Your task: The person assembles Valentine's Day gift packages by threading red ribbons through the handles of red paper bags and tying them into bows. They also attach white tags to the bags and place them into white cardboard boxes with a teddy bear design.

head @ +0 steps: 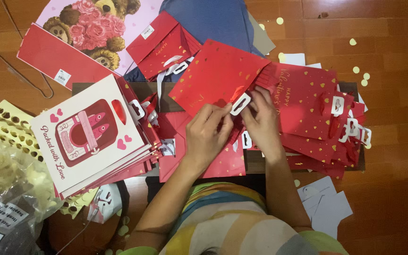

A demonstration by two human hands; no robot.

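Pinching a small white hang tab between both hands, the left hand and right hand were pressed close together over a red gift bag with gold hearts. The bag was held above the bench, between two stacks of bags.

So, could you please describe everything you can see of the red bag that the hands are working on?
The red gift bag looks like glossy paper, scattered with small gold hearts. It lies flat and tilted on a heap of similar bags. A white hang tab sits at its near edge beside a red ribbon handle. The left hand and the right hand both pinch at that tab with their fingers.
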